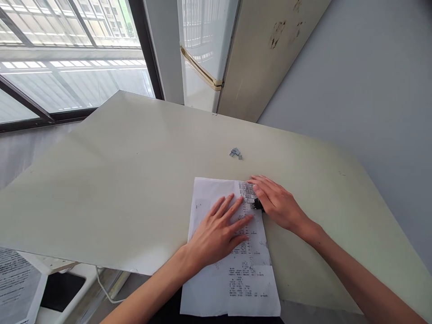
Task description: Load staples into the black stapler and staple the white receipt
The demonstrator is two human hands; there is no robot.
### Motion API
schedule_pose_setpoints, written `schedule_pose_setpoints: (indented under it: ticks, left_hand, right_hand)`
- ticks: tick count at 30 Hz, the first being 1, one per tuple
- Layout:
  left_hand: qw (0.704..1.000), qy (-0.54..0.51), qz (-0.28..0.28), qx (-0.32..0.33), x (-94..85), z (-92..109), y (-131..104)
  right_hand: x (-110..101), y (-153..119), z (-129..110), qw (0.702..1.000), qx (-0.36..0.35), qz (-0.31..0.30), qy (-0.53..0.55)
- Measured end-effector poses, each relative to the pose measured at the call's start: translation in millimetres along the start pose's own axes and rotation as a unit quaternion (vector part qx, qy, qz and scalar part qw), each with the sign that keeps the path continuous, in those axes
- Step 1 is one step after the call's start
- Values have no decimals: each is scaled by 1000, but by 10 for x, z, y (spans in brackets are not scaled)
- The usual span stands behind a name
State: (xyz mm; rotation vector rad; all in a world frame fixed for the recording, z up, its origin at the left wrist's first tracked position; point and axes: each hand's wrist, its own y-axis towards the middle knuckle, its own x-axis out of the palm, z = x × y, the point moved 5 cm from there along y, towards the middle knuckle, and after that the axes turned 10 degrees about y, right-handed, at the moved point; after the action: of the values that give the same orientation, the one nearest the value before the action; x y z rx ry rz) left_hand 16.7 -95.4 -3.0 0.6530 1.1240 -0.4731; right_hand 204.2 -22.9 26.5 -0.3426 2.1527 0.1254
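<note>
The left hand [219, 231] lies flat, fingers spread wide, on printed paper [209, 288]. The right hand [276, 202], palm down, fingers together, covers a black stapler [258, 204]; its grip is hidden.

Two bare hands [214, 236], slim tapering fingers [234, 208], uncovered forearms [351, 272], black clothing [171, 309] at the lap
</note>
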Motion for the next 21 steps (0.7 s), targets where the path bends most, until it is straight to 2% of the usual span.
schedule_pose_setpoints:
  ticks: [21]
  left_hand:
    - [1000, 7, 0, -8, 29, 27, 9]
  right_hand:
    - [33, 4, -33, 1000, 9, 2, -23]
